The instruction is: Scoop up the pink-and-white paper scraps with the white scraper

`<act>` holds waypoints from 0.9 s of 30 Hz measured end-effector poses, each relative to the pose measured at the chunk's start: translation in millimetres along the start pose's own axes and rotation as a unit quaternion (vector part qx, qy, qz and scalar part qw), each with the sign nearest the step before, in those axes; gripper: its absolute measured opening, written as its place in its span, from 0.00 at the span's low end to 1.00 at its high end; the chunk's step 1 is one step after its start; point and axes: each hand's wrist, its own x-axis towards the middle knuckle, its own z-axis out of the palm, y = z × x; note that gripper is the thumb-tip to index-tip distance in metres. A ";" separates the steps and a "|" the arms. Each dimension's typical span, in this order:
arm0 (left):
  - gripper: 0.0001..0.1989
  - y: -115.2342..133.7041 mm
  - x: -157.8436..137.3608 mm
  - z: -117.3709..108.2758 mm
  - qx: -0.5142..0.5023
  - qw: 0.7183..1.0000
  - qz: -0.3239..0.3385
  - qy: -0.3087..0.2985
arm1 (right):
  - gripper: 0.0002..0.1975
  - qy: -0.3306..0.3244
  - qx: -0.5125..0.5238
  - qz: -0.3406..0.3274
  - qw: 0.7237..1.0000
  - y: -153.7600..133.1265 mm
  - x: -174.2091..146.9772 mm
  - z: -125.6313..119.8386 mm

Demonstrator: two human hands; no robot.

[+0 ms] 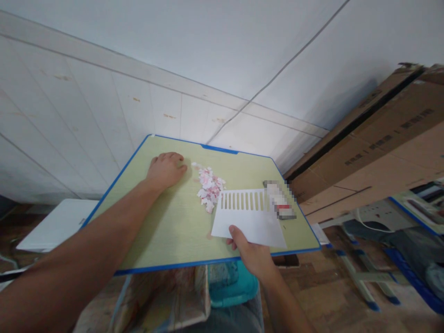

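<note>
My right hand (pixel 244 247) grips the near edge of a white slotted sheet (pixel 248 222), thumb on top and fingers underneath. A row of narrow slots runs along the sheet's far side. Torn pink and white paper scraps (pixel 209 187) lie in a heap at its left edge. To the left of the heap, my left hand (pixel 167 170) rests palm down on the desk top (pixel 166 231), fingers loosely bent with a gap by the thumb. I see nothing in it. The desk top is pale green with a blue rim.
A blurred-out flat object (pixel 280 201) lies right of the sheet. Large cardboard boxes (pixel 374 148) lean along the right side. Below the near edge are a paper bag (pixel 180 296) and a teal container (pixel 239 286). A white stool-like surface (pixel 57 224) stands at left.
</note>
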 end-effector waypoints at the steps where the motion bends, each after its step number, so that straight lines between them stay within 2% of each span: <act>1: 0.27 0.3 0.0 -0.3 0.005 1.000 -0.001 -0.003 | 0.30 -0.015 -0.001 -0.004 1.000 -1.2 -0.1 0.8; 9: 0.31 2.2 -0.3 -3.2 0.010 1.000 0.003 -0.016 | 0.30 -0.095 0.037 -0.051 0.994 -15.6 -0.5 10.2; 14: 0.29 -0.9 1.1 -0.2 0.007 1.000 0.002 -0.011 | 0.31 -0.125 0.071 -0.047 0.988 -18.6 -1.5 13.0; 20: 0.30 0.9 -0.4 -2.8 0.009 1.000 0.000 -0.020 | 0.32 -0.112 0.111 -0.018 0.987 -13.8 0.4 9.5; 27: 0.28 4.8 -3.2 -5.9 0.000 1.000 -0.002 -0.013 | 0.32 -0.127 0.068 -0.051 0.988 -18.6 -2.4 9.3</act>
